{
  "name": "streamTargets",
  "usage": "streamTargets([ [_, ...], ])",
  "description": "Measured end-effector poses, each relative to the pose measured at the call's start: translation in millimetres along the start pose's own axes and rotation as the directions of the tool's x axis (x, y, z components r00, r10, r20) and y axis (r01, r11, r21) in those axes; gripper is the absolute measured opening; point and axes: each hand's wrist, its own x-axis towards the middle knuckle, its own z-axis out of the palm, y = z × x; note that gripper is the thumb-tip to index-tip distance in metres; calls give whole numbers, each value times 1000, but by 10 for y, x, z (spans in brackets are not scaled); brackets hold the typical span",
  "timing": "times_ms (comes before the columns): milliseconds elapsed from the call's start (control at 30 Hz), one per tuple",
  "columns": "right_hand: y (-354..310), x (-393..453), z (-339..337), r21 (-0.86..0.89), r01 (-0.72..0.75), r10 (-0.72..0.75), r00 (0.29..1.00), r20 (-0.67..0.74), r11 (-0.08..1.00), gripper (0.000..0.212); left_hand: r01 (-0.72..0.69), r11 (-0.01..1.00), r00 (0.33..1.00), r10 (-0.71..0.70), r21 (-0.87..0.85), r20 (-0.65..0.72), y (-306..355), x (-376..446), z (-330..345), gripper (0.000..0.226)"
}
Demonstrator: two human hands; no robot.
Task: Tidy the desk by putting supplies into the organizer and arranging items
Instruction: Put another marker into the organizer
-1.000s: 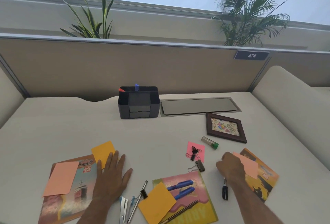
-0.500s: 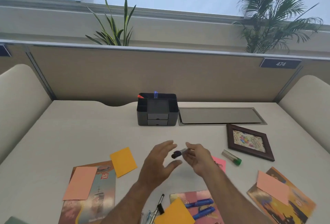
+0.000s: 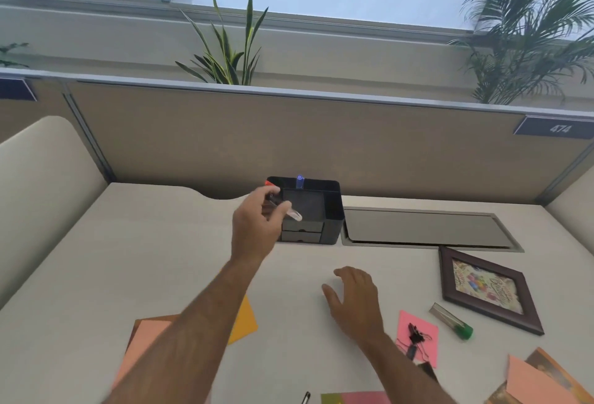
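The black desk organizer stands at the back of the desk, with a blue marker and a red-tipped one upright in its rear slots. My left hand is stretched out over the organizer's left front corner, shut on a black pen with a clear end that points down to the right. My right hand hovers low over the desk middle, fingers spread, holding nothing.
A framed picture lies at the right, a green-capped tube beside it. Black binder clips rest on a pink sticky note. An orange note, peach papers and a grey cable hatch are also there.
The pen passed from my right hand to my left, which carried it forward to the organizer. My right hand dropped back toward the desk, open. The view shifted left and forward.
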Motion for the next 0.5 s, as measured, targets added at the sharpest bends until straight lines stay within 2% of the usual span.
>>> streamTargets([
  [67,134,-37,109,-168,45,-35,997,65,985,61,25,1000,998,-25,3,-59,-38,278,8,27],
  [133,210,-90,196,-236,67,-49,995,82,969,63,26,999,995,-23,33,-96,-76,513,40,29],
  [300,243,-76,234,-273,81,-64,995,70,959,59,-10,991,996,21,130,-85,-232,900,232,27],
  [500,281,-56,280,-266,87,-78,996,46,960,58,23,975,1000,-20,219,-14,-510,1008,545,23],
])
